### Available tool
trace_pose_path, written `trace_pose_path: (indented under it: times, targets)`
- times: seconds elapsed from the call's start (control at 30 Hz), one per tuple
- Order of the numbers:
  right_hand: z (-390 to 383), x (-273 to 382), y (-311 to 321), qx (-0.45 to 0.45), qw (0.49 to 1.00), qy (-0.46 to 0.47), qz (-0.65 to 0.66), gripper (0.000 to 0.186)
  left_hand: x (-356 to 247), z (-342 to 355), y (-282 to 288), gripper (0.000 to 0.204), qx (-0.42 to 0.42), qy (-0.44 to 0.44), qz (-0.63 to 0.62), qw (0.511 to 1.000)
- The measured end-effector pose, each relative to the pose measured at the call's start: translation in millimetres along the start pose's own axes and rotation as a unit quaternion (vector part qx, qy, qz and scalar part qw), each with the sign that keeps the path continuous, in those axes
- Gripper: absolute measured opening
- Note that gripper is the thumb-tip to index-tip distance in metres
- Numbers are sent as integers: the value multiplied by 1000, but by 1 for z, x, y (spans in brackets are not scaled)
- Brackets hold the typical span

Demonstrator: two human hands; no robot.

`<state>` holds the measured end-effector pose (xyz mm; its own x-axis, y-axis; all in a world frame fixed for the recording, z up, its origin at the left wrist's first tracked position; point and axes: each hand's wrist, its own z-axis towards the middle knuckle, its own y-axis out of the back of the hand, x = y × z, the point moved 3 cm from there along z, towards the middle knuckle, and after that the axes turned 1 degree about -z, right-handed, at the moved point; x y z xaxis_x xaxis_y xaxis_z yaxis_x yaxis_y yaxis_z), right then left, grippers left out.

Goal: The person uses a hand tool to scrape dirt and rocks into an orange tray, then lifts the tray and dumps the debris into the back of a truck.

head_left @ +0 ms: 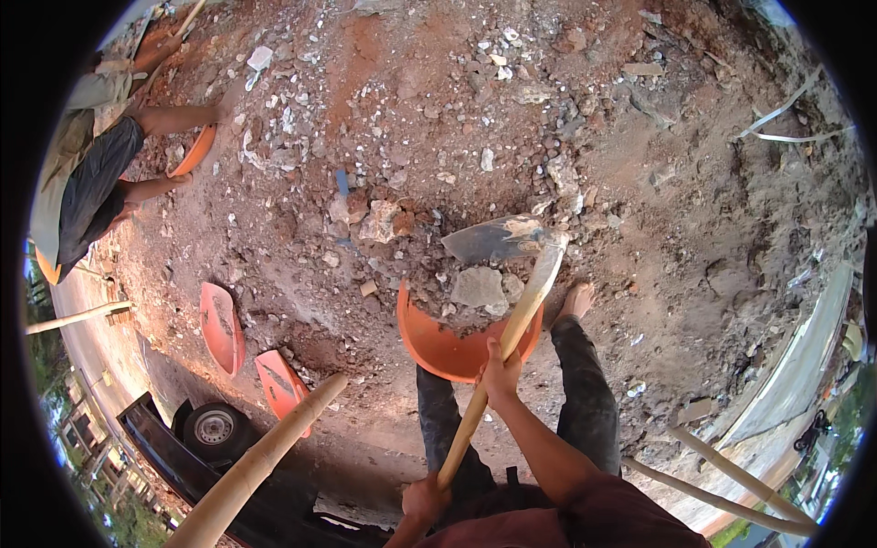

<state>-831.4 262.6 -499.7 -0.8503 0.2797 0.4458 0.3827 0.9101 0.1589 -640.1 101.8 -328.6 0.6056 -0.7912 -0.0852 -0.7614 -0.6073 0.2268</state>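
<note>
Both my hands grip the pale wooden handle of a hoe. My right hand is wrapped round the middle of the handle, and my left hand closes round its lower end near my body. At the far end, the grey metal blade rests against the rubble, its edge pointing left. Between my legs sits an orange plastic scoop-shaped basin, its open side facing the blade. A large pale stone lies at the basin's mouth, just below the blade.
Red soil and broken stones spread ahead. Two orange-pink scoops lie at left, near a dark vehicle's wheel. A thick wooden pole juts up at lower left; more poles stand at right. Another person works at far left.
</note>
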Motion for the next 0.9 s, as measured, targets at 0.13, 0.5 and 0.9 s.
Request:
trace_pose_path:
  times: [0.13, 0.5, 0.9]
  targets:
    - [33, 163, -9, 35, 991, 125, 37, 41, -97, 76, 37, 26, -172, -179, -70, 966]
    - [193, 334, -11, -133, 967, 204, -81, 45, -295, 197, 143, 33, -120, -262, -35, 957]
    - [140, 26, -21, -86, 982, -6, -168, 51, -96, 87, 65, 34, -8, -59, 25, 998]
